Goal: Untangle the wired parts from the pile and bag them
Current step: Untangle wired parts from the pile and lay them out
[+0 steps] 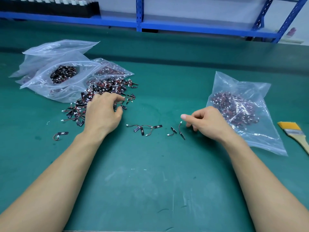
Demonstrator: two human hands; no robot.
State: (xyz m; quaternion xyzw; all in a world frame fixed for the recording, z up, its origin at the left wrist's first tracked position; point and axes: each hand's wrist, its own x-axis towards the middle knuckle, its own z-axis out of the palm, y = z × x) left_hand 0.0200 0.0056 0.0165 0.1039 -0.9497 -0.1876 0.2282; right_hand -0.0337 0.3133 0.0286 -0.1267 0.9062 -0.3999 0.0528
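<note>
Left hand [102, 113]: lies on the near edge of the pile, fingers curled, with forefinger and thumb closed round a wire [121, 103] at the pile's right fringe.
Right hand [207, 121]: forefinger stretched out to the left and the other fingers curled down towards the worktop [150, 181]; whether it grips anything cannot be told.
Pile [107, 87]: a tangled heap of black parts with red wires and white plugs, on the left of the worktop and touching the bags behind it.
Freed parts [143, 128]: a small loose cluster between the two hands, lying flat.
Pair of parts [181, 131]: just beside the right hand's fingertips, one white plug under the forefinger.
Stray part [61, 133]: alone, left of the left wrist.
Open bag [63, 74]: clear plastic behind the pile, with a clump of parts inside.
Full bag [237, 111]: clear plastic to the right, packed with parts, partly under the right wrist.
Brush [294, 131]: yellow bristles, wooden handle, at the far right edge.
Rack [138, 14]: blue metal shelving beyond the worktop.
</note>
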